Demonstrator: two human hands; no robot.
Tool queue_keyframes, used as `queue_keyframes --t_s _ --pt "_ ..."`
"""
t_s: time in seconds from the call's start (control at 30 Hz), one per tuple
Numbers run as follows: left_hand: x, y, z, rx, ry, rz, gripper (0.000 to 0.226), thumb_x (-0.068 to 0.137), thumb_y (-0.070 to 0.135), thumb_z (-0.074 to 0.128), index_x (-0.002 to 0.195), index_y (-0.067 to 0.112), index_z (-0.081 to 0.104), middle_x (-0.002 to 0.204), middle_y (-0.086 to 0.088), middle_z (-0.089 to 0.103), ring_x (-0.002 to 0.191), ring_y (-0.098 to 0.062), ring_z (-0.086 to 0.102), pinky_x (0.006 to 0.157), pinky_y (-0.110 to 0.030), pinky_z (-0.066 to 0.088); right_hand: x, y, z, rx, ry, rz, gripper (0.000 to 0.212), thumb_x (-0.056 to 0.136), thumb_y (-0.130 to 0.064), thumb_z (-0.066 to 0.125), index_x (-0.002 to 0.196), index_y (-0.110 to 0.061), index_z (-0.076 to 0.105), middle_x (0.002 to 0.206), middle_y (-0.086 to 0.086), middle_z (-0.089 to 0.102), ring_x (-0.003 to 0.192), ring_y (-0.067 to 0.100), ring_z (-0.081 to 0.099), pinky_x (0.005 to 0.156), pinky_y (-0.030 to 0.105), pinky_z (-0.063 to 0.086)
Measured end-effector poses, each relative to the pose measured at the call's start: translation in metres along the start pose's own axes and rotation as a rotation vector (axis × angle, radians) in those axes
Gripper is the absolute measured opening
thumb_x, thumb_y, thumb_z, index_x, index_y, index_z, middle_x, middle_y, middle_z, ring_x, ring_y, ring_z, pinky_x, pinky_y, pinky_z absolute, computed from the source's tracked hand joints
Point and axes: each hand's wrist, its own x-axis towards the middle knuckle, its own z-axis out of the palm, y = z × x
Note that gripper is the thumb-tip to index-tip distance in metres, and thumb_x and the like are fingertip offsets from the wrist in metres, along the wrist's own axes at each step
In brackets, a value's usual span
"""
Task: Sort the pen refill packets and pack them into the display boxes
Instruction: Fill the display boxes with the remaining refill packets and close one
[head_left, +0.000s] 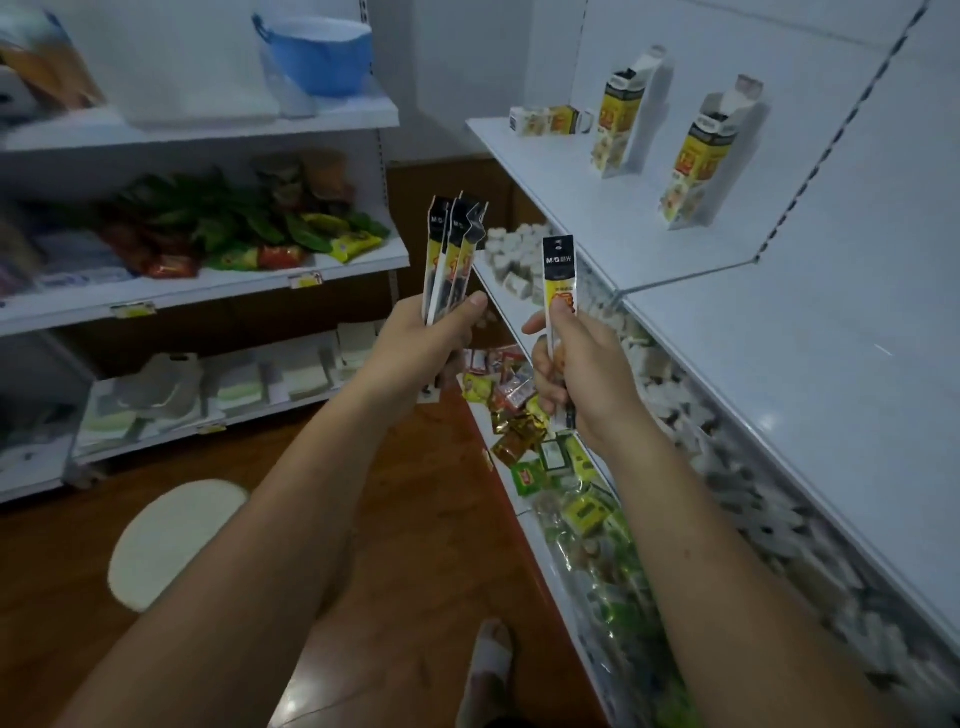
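R hand (582, 374): fingers curled round one refill packet (559, 275), thumb pressed on its front; most of it sticks up above the thumb. L hand (431, 348) grips a bundle of packets (452, 249), fanned out above the fingers, ends poking out below the palm. Beyond the fingertips, up & right on the shelf (571, 208): near display box (706, 156) and second display box (621, 114) upright, flat box (550, 120) behind. Risks, prob.: fanned bundle slips if grip loosens; tall boxes tip if a packet's pushed in one-handed.
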Motion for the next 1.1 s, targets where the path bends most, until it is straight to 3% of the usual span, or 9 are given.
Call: queue_keyframes --t_s 0.6,0.77,0.97,1.1 --pt "0.290 -0.009 -0.058 -0.030 0.021 -0.030 0.029 0.104 0.034 0.062 0.089 0.013 0.049 0.068 -0.002 0.043 0.051 -0.021 0.040 0.050 -0.033 0.038 0.322 -0.010 0.018 0.045 -0.067 0.026 0.039 0.111 -0.042 0.040 0.099 -0.013 0.063 0.062 0.004 0.045 0.042 0.016 0.033 0.046 0.027 0.034" --pt "0.388 -0.028 -0.075 -0.047 -0.106 0.019 0.028 0.104 0.035 0.062 0.087 0.016 0.052 0.071 -0.006 0.042 0.052 -0.023 0.040 0.050 -0.033 0.037 0.404 -0.007 0.029 0.020 0.074 0.011 0.036 0.111 -0.040 0.040 0.099 -0.014 0.063 0.060 0.004 0.045 0.040 0.015 0.032 0.045 0.026 0.034" --pt "0.500 -0.025 -0.053 -0.092 -0.333 0.034 0.028 0.105 0.031 0.062 0.089 0.011 0.050 0.065 -0.001 0.040 0.051 -0.019 0.038 0.051 -0.034 0.035 0.486 -0.036 0.016 -0.029 0.402 -0.058 0.020 0.110 -0.034 0.044 0.105 -0.019 0.057 0.068 0.008 0.052 0.042 0.014 0.039 0.050 0.030 0.037" --pt "0.545 -0.016 -0.009 -0.126 -0.487 0.029 0.030 0.103 0.032 0.064 0.083 0.014 0.052 0.062 0.000 0.042 0.051 -0.020 0.038 0.053 -0.034 0.034 0.489 -0.064 -0.020 -0.069 0.644 -0.137 0.018 0.109 -0.023 0.043 0.104 -0.012 0.057 0.071 0.013 0.060 0.049 0.025 0.051 0.050 0.037 0.047"
